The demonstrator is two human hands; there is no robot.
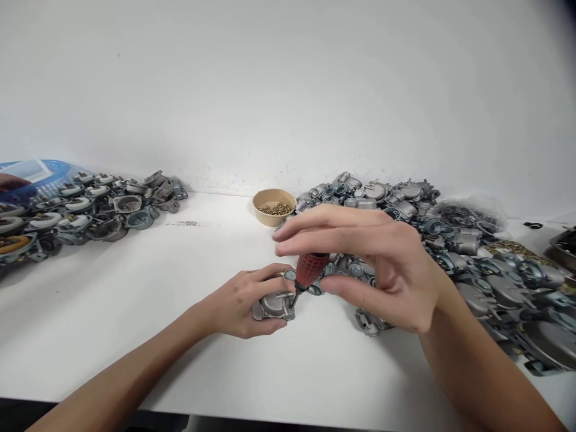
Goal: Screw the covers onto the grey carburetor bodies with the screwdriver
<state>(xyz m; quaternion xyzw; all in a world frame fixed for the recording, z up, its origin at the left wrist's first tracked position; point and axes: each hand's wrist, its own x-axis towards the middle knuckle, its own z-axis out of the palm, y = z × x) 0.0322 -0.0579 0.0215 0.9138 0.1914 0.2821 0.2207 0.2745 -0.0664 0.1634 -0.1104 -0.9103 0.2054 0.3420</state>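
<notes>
My left hand (240,303) grips a grey metal carburetor (273,306) just above the white table, fingers over its top and thumb along its near side. A screwdriver (310,270) with a red and black handle leans over it, its short shaft pointing down at the carburetor's right edge. My right hand (364,258) is curved around the upper handle, with the thumb on the near side and the fingers over the far side. The fingers hide the handle's top. Whether a screw sits under the tip is too small to tell.
A round tan bowl (274,221) of small brass-coloured parts stands near the wall. Piled carburetors (409,198) spread along the right. At left, more carburetor parts (128,204) lie before a blue basket (58,174), where another person's hand (13,182) shows. Tiny bits (186,223) lie scattered.
</notes>
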